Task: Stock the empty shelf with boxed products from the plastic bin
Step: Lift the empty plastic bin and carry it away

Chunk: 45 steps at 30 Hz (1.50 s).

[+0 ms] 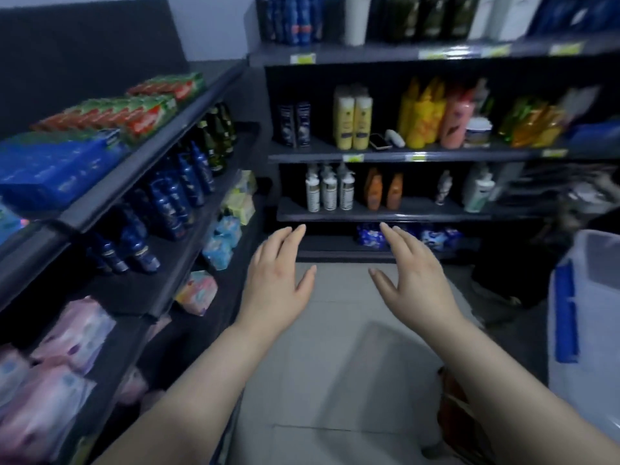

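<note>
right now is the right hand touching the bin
Apart. The head view shows the right hand open over the floor, with a clear gap to the bin.

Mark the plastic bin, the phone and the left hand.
plastic bin [604,313], head view, its pale side wall.
phone [380,141], head view, its dark face.
left hand [273,280], head view, back of the hand.

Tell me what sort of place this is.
Most likely a small shop's toiletries aisle: dark shelves lined with bottles, yellow price tags on the shelf edges, and a plastic bin on the right.
</note>
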### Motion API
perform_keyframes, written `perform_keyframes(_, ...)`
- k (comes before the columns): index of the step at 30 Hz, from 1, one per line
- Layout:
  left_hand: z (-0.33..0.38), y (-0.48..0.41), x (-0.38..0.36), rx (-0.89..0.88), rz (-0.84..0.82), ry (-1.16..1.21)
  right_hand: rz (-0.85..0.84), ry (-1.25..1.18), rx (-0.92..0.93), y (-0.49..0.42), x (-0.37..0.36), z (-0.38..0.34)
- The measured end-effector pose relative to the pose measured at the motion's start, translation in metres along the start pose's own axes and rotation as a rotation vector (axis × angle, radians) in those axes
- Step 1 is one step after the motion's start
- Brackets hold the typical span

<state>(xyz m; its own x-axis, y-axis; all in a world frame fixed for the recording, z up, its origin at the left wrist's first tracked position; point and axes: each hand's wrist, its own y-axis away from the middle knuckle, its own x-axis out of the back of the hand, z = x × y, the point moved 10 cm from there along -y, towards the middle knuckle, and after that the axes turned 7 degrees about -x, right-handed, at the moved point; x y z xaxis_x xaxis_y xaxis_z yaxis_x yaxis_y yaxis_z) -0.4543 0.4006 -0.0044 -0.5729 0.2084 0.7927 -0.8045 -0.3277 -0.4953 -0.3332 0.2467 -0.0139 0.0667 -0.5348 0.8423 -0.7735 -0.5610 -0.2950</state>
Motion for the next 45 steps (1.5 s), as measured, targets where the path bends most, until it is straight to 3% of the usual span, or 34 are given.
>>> perform_keyframes(14, 0.106, -0.128, -0.160, -0.525, -0.307, 0.310, 0.248, 0.174, -0.649, 0.027, 0.051, 0.157)
perform_keyframes(20, 0.176, -0.119, -0.216, -0.703, -0.448, 0.459, 0.355, 0.283, -0.922, 0.097, 0.079, 0.200)
perform_keyframes(26, 0.250, -0.086, -0.260, -0.741, -0.601, 0.606, 0.425, 0.368, -1.141, 0.178, 0.120, 0.247)
perform_keyframes(32, 0.309, -0.064, -0.311, -0.665, -0.709, 0.657, 0.417, 0.384, -1.274, 0.228, 0.161, 0.327)
perform_keyframes(40, 0.354, -0.051, -0.372, -0.200, -0.853, 0.732, 0.295, 0.421, -1.280, 0.234, 0.209, 0.443)
perform_keyframes(45, 0.357, -0.042, -0.382, -0.059, -0.837, 0.676, 0.126, 0.313, -1.244, 0.219, 0.202, 0.484)
